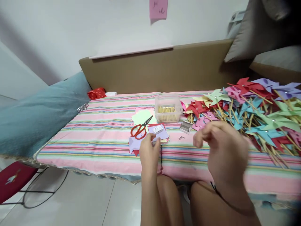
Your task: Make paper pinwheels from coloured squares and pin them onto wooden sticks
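My left hand [150, 148] is over the edge of the paper stack, its fingers curled inward; whatever they hold is too small to make out. Beside it lie red-handled scissors [139, 129], lilac paper [134, 143] and pale green sheets [142, 117]. A small labelled box [157, 129] rests on a lilac sheet [162, 134]. My right hand [222, 147] is raised nearer the camera, blurred, its fingers bent together; anything in them is hidden. Left of it are a small open box [186, 126] and several tiny dark pieces [181, 137] on the striped cloth [101, 138].
A clear plastic tub [168, 117] holds wooden sticks [167, 110]. Several finished paper pinwheels [249, 110] are piled at the right. A red plastic bag [96, 93] is at the back left. Cushions [263, 34] lean at the right; a red stool [17, 179] stands at lower left.
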The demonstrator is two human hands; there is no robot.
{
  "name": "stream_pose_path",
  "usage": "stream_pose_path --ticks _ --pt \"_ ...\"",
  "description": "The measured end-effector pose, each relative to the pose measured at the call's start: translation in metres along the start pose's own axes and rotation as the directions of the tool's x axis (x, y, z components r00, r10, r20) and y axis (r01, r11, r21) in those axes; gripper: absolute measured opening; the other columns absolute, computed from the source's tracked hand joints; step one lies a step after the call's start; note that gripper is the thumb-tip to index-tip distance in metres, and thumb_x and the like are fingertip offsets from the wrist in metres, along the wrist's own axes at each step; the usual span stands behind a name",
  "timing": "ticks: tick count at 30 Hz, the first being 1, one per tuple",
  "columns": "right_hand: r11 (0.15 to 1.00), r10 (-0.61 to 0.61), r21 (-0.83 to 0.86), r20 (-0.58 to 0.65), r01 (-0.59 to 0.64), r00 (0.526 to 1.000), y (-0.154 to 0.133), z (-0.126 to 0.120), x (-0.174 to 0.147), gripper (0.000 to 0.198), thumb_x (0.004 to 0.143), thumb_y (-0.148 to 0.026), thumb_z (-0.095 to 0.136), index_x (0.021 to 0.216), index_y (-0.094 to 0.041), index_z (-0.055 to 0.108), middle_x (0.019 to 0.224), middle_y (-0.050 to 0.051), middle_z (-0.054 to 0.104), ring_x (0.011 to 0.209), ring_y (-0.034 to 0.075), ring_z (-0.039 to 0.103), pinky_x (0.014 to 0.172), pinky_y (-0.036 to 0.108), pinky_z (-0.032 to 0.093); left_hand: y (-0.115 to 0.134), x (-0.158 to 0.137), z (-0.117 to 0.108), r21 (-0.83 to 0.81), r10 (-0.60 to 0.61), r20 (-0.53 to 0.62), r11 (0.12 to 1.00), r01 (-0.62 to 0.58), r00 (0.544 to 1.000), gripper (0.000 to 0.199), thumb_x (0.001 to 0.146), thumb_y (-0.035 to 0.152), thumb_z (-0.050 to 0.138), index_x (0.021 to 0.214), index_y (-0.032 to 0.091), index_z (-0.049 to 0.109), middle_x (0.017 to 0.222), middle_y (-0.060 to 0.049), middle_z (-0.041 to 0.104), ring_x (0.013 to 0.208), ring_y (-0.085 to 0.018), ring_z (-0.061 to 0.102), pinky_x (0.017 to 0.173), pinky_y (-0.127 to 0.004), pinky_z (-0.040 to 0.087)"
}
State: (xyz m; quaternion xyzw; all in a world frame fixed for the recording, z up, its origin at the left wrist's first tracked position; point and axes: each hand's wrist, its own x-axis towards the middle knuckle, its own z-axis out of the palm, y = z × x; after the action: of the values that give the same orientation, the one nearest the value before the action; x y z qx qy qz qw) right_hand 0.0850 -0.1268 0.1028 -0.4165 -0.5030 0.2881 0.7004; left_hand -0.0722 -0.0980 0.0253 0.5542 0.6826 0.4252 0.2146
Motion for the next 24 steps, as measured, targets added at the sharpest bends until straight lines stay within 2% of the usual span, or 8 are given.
stream_pose_path --ticks 2,4,6,9,12,15,20,24 --pt "0.987 0.137 -0.101 0.158 -0.122 0.978 0.057 0.005 0.024 0.033 0.091 -0.029 0.043 0.058 -0.022 0.044 0.048 -0.005 0.045 0.046 0.012 0.045 0.05 0.026 0.037 -0.003 0.022 0.012 0.023 -0.071 -0.085 0.997 0.073 0.994 0.016 0.086 0.026 0.054 0.097 0.017 0.062 0.104 -0.01 0.069 0.103 -0.025 0.061 0.09 -0.038 0.045" --pt "0.95 0.247 -0.267 0.312 -0.165 0.917 0.111 0.008 0.035 0.035 0.09 -0.034 0.042 0.057 -0.023 0.043 0.047 -0.005 0.044 0.046 0.012 0.045 0.051 0.027 0.038 -0.008 0.037 0.028 0.056 -0.111 -0.114 0.991 0.118 0.987 0.023 0.086 0.021 0.053 0.106 0.015 0.061 0.114 -0.012 0.065 0.108 -0.026 0.059 0.094 -0.038 0.042" --pt "0.927 0.297 -0.326 0.338 -0.185 0.893 0.154 0.012 0.035 0.025 0.086 -0.034 0.046 0.067 -0.021 0.056 0.048 -0.003 0.052 0.046 0.014 0.049 0.051 0.028 0.04 -0.012 0.044 0.043 0.138 -0.119 -0.102 0.982 0.132 0.988 0.034 0.084 0.018 0.055 0.117 0.013 0.058 0.12 -0.015 0.062 0.114 -0.027 0.054 0.098 -0.038 0.04" --pt "0.901 0.332 -0.382 0.305 -0.205 0.893 0.192 0.017 0.028 0.02 0.081 -0.028 0.047 0.082 -0.019 0.065 0.068 0.005 0.07 0.062 0.02 0.064 0.063 0.033 0.05 -0.017 0.048 0.061 0.249 -0.154 -0.062 0.954 0.165 0.986 0.048 0.082 0.017 0.058 0.129 0.015 0.053 0.126 -0.016 0.056 0.118 -0.03 0.05 0.1 -0.04 0.037" --pt "0.882 0.348 -0.427 0.305 -0.199 0.887 0.208 0.023 0.025 0.014 0.076 -0.027 0.056 0.078 -0.02 0.068 0.081 0.007 0.074 0.074 0.023 0.069 0.073 0.037 0.053 -0.019 0.051 0.07 0.3 -0.23 -0.034 0.926 0.229 0.973 0.05 0.083 0.02 0.057 0.133 0.015 0.05 0.128 -0.017 0.052 0.118 -0.033 0.048 0.099 -0.041 0.037" --pt "0.866 0.357 -0.466 0.319 -0.183 0.878 0.214 0.029 0.025 0.008 0.07 -0.027 0.066 0.073 -0.02 0.068 0.079 0.006 0.074 0.071 0.023 0.069 0.073 0.037 0.053 -0.022 0.054 0.073 0.305 -0.265 -0.02 0.917 0.259 0.964 0.048 0.081 0.018 0.06 0.129 0.016 0.054 0.127 -0.019 0.052 0.12 -0.035 0.045 0.099 -0.043 0.036" --pt "0.824 0.372 -0.531 0.241 -0.199 0.897 0.219 0.038 0.021 0.015 0.06 -0.018 0.073 0.073 -0.02 0.066 0.073 0.004 0.07 0.063 0.021 0.065 0.069 0.037 0.052 -0.03 0.058 0.076 0.111 -0.282 -0.091 0.95 0.292 0.955 0.031 0.077 0.007 0.06 0.106 0.017 0.062 0.121 -0.018 0.052 0.116 -0.033 0.049 0.099 -0.045 0.036" --pt "0.818 0.38 -0.53 0.205 -0.225 0.902 0.218 0.04 0.016 0.021 0.06 -0.018 0.073 0.08 -0.019 0.066 0.066 0.001 0.068 0.06 0.02 0.064 0.067 0.034 0.052 -0.046 0.061 0.074 -0.039 -0.29 -0.138 0.957 0.287 0.947 0.025 0.077 0.012 0.063 0.101 0.016 0.059 0.113 -0.015 0.053 0.105 -0.029 0.055 0.095 -0.043 0.04"
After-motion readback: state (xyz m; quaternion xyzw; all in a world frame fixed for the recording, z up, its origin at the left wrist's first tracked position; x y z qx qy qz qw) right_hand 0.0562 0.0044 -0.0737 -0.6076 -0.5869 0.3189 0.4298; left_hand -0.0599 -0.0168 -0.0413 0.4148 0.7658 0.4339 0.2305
